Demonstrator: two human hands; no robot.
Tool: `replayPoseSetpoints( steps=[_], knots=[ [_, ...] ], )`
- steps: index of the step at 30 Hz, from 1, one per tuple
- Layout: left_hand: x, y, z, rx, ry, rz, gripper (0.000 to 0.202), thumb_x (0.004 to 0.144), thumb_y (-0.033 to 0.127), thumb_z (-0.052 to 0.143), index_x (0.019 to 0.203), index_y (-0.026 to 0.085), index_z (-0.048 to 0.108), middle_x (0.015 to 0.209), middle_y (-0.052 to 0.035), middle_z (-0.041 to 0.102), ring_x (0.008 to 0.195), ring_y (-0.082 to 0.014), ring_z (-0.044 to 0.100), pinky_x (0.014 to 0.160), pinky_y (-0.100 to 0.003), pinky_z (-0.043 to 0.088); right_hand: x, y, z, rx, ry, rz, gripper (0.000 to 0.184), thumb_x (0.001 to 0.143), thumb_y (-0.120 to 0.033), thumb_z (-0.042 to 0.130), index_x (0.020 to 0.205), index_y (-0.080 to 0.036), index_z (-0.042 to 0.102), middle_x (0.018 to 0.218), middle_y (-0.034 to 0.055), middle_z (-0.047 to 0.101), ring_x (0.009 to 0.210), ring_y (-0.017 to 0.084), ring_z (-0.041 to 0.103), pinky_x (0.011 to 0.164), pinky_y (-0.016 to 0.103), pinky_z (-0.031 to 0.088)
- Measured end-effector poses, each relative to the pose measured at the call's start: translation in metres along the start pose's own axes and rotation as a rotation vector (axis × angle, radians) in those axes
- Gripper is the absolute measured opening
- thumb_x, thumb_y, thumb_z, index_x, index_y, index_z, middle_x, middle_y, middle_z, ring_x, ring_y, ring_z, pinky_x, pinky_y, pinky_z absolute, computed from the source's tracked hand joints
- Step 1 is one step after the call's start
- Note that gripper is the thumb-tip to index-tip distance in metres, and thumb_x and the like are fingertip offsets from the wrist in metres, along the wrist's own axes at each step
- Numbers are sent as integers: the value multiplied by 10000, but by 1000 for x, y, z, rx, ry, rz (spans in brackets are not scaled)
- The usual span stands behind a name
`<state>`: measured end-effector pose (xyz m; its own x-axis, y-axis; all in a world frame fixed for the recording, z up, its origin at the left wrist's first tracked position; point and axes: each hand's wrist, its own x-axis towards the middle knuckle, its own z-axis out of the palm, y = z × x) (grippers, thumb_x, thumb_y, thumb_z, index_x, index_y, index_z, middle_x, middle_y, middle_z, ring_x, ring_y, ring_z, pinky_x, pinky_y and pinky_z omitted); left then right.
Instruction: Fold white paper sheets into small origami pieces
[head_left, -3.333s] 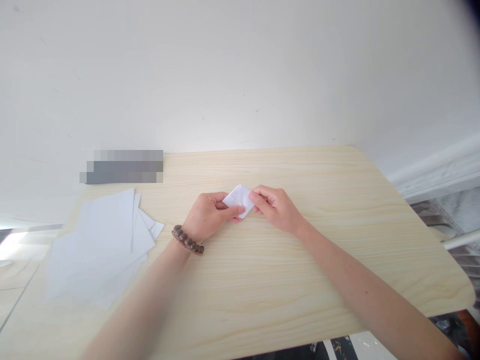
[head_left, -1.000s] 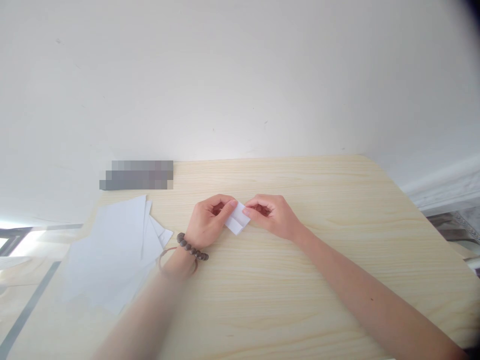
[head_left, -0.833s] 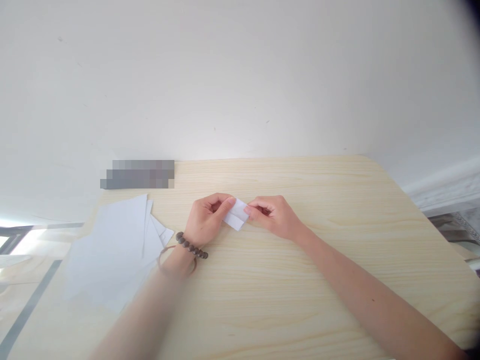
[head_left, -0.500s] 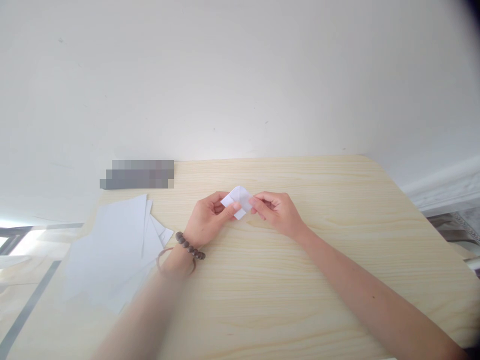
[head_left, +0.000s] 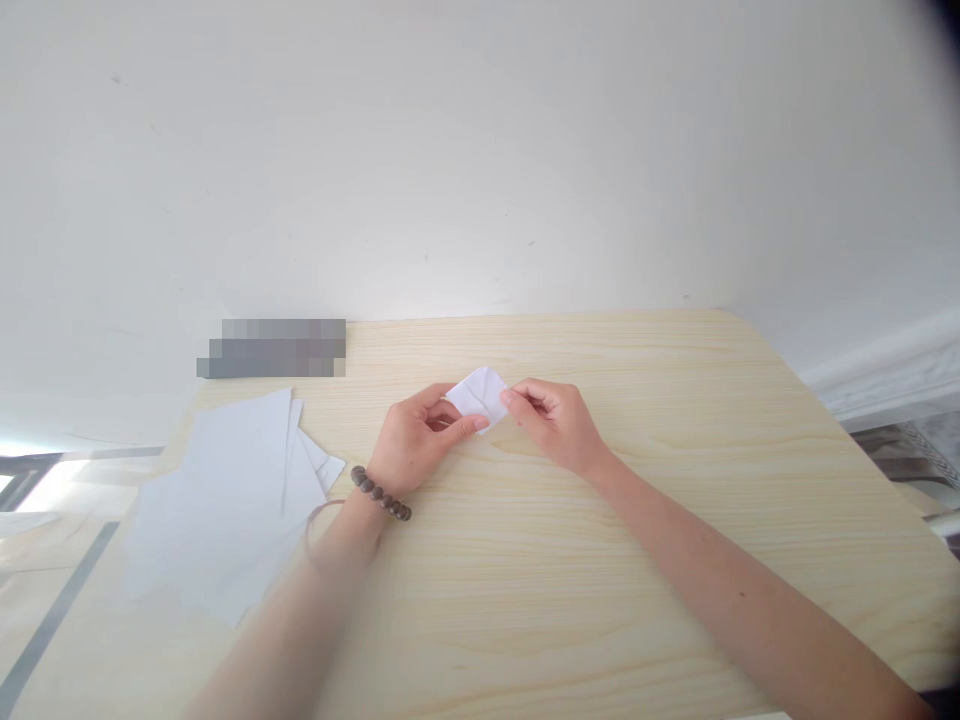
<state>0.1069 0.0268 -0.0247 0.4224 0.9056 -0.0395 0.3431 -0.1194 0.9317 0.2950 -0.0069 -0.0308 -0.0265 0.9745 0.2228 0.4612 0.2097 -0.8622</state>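
A small folded piece of white paper [head_left: 480,393] is held just above the light wooden table [head_left: 570,560], near its middle. My left hand [head_left: 416,440], with a bead bracelet at the wrist, pinches the paper's lower left side between thumb and fingers. My right hand [head_left: 555,420] pinches its right edge with thumb and forefinger. The paper stands tilted up, its creased face toward me, and both hands rest close to the tabletop.
A loose stack of white paper sheets [head_left: 225,490] lies fanned at the table's left side. A blurred grey patch [head_left: 274,347] sits at the far left edge by the white wall. A second table surface shows at lower left.
The folded paper has been turned and opened up between my fingers, from a narrow flat strip to a wider upright diamond shape. Both hands shifted slightly away from me.
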Motion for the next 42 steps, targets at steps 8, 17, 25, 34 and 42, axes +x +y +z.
replayPoseSetpoints(
  steps=[8, 17, 25, 34, 42],
  knots=[
    [7, -13, -9, 419, 13, 413, 501, 702, 349, 698, 1176, 268, 560, 1259, -53, 509, 1120, -213, 501, 975, -369, 398, 2, 1, 2, -157, 12, -12, 311, 863, -296, 423, 581, -167, 435, 547, -41, 369, 518, 75, 328, 499, 228, 261],
    [7, -17, -8, 521, -19, 445, 410, 725, 363, 673, 1110, 241, 606, 1194, -56, 568, 1060, -216, 545, 950, -382, 430, 2, 2, 3, -252, -18, -31, 312, 866, -260, 400, 568, -182, 356, 574, -27, 416, 569, 98, 384, 554, 243, 290],
    [5, -15, -8, 517, -42, 480, 284, 799, 325, 591, 1072, 254, 621, 1170, -48, 575, 1036, -198, 552, 915, -364, 455, 3, 3, 2, -315, -56, -46, 329, 859, -220, 383, 544, -188, 293, 532, -28, 367, 557, 110, 373, 563, 252, 313],
    [3, -17, -8, 595, -34, 481, 255, 848, 255, 498, 1061, 231, 637, 1055, -73, 544, 911, -170, 544, 846, -351, 471, -2, 6, 1, -385, -14, -186, 238, 853, -255, 462, 1053, -165, 555, 1018, 94, 519, 966, 191, 501, 877, 346, 417],
    [5, -18, -6, 681, 21, 537, 242, 850, 241, 495, 1027, 231, 661, 923, -69, 588, 890, -190, 522, 790, -347, 468, -4, 11, -9, -292, -176, -325, 192, 822, -217, 515, 968, -222, 640, 1011, 69, 555, 951, 182, 533, 853, 350, 453]
  ],
)
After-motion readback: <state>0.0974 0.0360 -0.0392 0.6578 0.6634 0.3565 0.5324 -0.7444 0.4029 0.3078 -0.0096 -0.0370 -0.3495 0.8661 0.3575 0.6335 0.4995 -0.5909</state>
